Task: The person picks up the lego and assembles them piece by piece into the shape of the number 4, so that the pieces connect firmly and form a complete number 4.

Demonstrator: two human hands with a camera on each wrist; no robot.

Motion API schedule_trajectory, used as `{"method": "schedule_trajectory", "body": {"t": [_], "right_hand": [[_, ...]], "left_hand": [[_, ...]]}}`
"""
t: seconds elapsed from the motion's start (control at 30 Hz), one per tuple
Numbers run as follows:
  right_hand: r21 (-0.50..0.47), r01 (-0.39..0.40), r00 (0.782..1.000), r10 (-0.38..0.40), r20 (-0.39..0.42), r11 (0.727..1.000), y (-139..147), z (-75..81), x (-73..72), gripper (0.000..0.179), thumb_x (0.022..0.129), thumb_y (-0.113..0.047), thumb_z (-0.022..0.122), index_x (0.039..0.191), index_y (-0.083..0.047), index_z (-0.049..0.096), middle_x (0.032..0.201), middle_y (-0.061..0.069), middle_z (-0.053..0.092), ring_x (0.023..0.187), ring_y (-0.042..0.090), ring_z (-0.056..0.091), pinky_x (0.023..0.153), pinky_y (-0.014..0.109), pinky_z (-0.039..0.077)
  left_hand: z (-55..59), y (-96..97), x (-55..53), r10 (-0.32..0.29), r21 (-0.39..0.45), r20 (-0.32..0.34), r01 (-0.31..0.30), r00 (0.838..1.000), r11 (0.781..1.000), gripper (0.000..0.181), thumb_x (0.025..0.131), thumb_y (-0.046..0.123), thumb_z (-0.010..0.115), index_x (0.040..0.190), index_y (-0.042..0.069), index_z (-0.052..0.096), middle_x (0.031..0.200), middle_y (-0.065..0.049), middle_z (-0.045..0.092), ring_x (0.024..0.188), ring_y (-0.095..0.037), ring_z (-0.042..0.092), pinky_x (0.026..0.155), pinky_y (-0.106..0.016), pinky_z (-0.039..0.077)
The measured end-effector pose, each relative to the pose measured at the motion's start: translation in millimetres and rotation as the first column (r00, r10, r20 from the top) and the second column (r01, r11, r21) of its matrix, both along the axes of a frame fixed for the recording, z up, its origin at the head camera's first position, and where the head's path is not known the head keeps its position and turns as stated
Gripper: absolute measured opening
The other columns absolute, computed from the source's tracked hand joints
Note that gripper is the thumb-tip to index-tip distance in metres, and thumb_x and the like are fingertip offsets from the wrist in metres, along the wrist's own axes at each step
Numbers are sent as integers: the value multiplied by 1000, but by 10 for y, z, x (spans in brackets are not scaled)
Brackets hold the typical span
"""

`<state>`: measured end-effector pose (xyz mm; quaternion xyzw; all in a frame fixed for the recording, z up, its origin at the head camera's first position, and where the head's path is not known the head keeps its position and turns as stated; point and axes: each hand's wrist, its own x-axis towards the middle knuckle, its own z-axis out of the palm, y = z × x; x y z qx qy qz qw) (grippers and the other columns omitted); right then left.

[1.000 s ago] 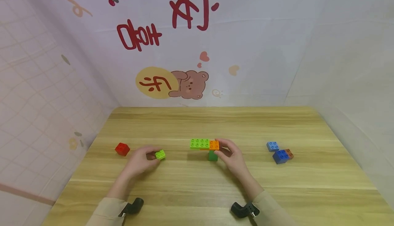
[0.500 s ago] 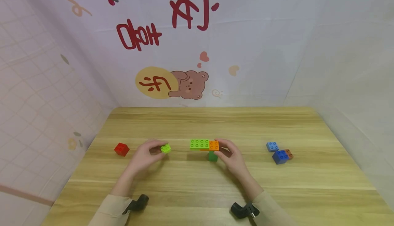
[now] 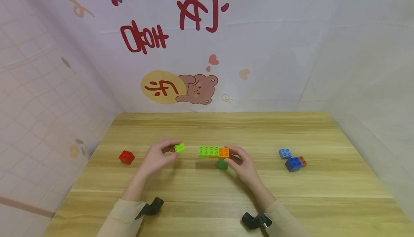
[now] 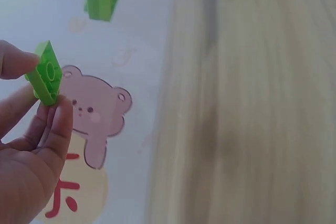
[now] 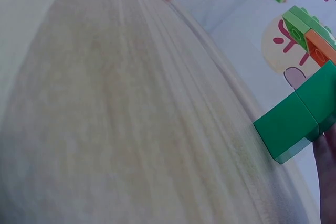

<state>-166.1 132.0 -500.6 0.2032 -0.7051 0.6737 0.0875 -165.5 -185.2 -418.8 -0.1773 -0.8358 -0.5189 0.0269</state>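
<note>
My left hand (image 3: 159, 158) pinches a small lime-green brick (image 3: 179, 147) between thumb and fingers, lifted above the table. In the left wrist view the hollow underside of that small brick (image 4: 50, 72) shows. My right hand (image 3: 244, 165) grips the right end of a brick structure. Its dark green base (image 5: 299, 114) is of stacked blocks. Across the top lie an orange brick (image 3: 224, 152) and a long lime-green brick (image 3: 208, 151) that overhangs to the left. The small brick is apart from the structure, to its left. Part of the right hand is hidden in the right wrist view.
A red brick (image 3: 127, 157) lies on the wooden table (image 3: 200, 201) at the left. On the right are a light blue brick (image 3: 285, 153), a dark blue brick (image 3: 293, 164) and a brown-orange brick (image 3: 302, 161). A printed white cloth (image 3: 275, 50) hangs behind the table.
My left hand has moved right and away from me with the small lime-green brick, closer to the structure. The brick has tilted. My right hand and the structure have stayed nearly still.
</note>
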Motion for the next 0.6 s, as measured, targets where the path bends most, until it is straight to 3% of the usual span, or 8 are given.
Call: {"method": "schedule_trajectory", "body": {"t": [0.33,0.6], "right_hand": [[-9,-13,1000,13,-3,1000,6,-9,9,40,87,6,71,126,3,62,121,19,60,110,19,61,95,33,53],[-15,-20,1000,20,-20,1000,7,-2,11,41,87,7,70,127,6,60,122,23,59,111,21,60,94,31,52]], "left_hand": [[96,318,-93,-83,67,-66,87,994,994,41,82,-6,73,122,0,68,112,-12,65,95,-26,63,91,-50,53],[142,601,-134,-106,-57,-154,98,982,994,41,79,0,76,120,5,71,107,-4,67,94,-26,63,89,-45,55]]}}
